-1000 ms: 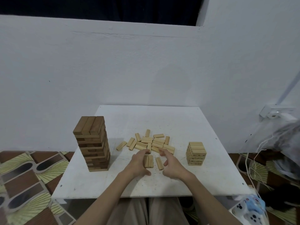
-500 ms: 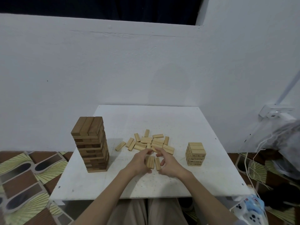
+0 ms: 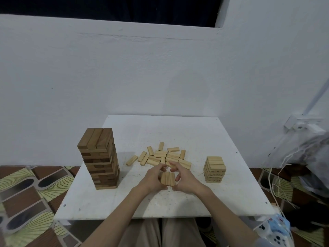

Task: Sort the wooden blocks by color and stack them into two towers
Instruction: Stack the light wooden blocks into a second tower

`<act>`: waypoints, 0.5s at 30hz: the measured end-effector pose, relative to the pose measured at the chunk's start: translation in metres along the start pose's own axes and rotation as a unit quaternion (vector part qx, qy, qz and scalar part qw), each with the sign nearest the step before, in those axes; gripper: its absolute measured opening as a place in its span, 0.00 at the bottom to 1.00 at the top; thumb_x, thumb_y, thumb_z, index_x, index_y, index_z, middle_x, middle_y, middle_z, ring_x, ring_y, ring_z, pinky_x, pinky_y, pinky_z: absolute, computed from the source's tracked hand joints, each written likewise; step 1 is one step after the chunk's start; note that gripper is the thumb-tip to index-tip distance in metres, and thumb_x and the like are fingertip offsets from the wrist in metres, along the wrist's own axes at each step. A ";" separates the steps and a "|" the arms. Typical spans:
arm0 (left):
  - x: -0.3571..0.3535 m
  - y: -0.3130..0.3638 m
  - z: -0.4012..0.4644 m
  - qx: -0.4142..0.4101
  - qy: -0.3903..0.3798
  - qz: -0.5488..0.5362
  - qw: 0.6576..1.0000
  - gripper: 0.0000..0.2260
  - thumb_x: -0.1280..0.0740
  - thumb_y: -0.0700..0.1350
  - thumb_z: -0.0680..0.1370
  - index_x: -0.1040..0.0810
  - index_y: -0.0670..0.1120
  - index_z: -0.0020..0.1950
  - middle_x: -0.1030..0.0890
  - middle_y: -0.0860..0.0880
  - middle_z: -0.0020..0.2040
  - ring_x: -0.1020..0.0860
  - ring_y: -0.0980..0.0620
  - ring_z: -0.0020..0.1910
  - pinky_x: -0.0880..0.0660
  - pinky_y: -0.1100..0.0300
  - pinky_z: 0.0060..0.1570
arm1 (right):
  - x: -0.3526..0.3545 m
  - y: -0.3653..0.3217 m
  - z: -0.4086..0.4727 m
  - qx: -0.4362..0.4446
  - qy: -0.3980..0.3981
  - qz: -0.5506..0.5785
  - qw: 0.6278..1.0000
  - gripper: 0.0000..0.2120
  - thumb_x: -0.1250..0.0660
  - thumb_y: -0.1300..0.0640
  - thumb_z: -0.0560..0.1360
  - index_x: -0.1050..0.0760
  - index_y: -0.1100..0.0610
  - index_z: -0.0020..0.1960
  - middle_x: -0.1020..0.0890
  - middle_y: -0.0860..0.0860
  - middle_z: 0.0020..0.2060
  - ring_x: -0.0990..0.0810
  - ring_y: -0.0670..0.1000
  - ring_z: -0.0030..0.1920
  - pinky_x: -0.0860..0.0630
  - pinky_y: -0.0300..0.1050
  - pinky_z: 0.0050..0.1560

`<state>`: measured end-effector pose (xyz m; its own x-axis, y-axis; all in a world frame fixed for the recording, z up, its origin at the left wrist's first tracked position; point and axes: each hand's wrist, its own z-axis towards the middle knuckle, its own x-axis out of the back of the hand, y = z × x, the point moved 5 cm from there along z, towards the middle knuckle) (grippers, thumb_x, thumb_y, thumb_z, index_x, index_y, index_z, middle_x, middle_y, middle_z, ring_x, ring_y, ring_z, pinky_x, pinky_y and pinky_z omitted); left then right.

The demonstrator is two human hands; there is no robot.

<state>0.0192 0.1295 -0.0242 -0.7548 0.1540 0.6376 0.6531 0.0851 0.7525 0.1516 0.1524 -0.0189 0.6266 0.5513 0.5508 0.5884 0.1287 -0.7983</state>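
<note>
Blocks, three pale ones (image 3: 167, 178), are lying side by side on the white bench (image 3: 231, 196), squeezed between both hands.

The left hand (image 3: 153, 179) is curling its fingers against the trio's left edge while the right hand (image 3: 185, 180) is gripping its right edge. Just behind them a loose pile of pale blocks (image 3: 164, 156) is lying scattered. A tall dark tower (image 3: 98, 158) is standing well to the left, and a short pale tower (image 3: 214, 169) is standing to the right. Patterned floor (image 3: 26, 196) is showing beside the bench.
</note>
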 end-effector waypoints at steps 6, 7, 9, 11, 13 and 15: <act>-0.001 -0.001 -0.002 -0.005 0.004 -0.016 1.000 0.34 0.23 0.38 0.65 0.33 0.47 0.68 0.25 0.49 0.60 0.28 0.58 0.41 0.32 0.72 0.38 | 0.003 -0.002 0.000 0.022 -0.003 -0.007 1.000 0.43 0.26 0.69 0.67 0.42 0.49 0.74 0.29 0.50 0.59 0.29 0.43 0.37 0.25 0.33 0.35; -0.002 -0.002 -0.002 -0.004 0.005 -0.021 1.000 0.34 0.23 0.37 0.65 0.32 0.46 0.68 0.25 0.49 0.59 0.28 0.60 0.39 0.32 0.73 0.36 | 0.003 -0.002 0.000 0.025 -0.002 -0.009 1.000 0.43 0.25 0.68 0.67 0.41 0.49 0.74 0.28 0.49 0.59 0.29 0.43 0.37 0.25 0.34 0.36; -0.002 -0.002 -0.003 -0.004 0.007 -0.028 1.000 0.34 0.23 0.38 0.65 0.33 0.46 0.68 0.25 0.50 0.58 0.28 0.61 0.38 0.32 0.74 0.34 | 0.003 -0.002 0.000 0.030 0.001 -0.013 0.999 0.43 0.25 0.68 0.66 0.40 0.49 0.74 0.28 0.49 0.58 0.29 0.43 0.36 0.24 0.34 0.37; -0.002 -0.002 -0.004 -0.008 0.009 -0.027 1.000 0.35 0.22 0.39 0.65 0.33 0.46 0.68 0.25 0.50 0.58 0.29 0.61 0.38 0.32 0.73 0.35 | 0.004 -0.002 0.000 0.035 0.002 -0.020 0.999 0.43 0.24 0.67 0.66 0.40 0.49 0.74 0.27 0.48 0.57 0.29 0.43 0.36 0.25 0.34 0.38; -0.002 -0.001 -0.006 -0.011 0.009 -0.027 1.000 0.36 0.22 0.41 0.64 0.34 0.47 0.68 0.25 0.50 0.58 0.31 0.60 0.39 0.33 0.72 0.36 | 0.004 -0.002 -0.001 0.038 0.003 -0.026 0.999 0.43 0.24 0.67 0.66 0.40 0.49 0.74 0.27 0.47 0.56 0.29 0.43 0.36 0.26 0.35 0.39; -0.002 0.001 -0.007 -0.013 0.011 -0.030 0.999 0.36 0.22 0.42 0.64 0.35 0.47 0.69 0.25 0.51 0.58 0.31 0.60 0.40 0.33 0.71 0.37 | 0.005 -0.001 -0.002 0.040 0.002 -0.029 0.999 0.43 0.23 0.66 0.65 0.40 0.48 0.74 0.27 0.47 0.55 0.29 0.44 0.36 0.26 0.35 0.40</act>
<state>0.0207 0.1219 -0.0237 -0.7939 0.1270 0.5947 0.6051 0.0685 0.7932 0.1548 0.1532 -0.0148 0.5944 0.5374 0.5982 0.5813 0.2269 -0.7814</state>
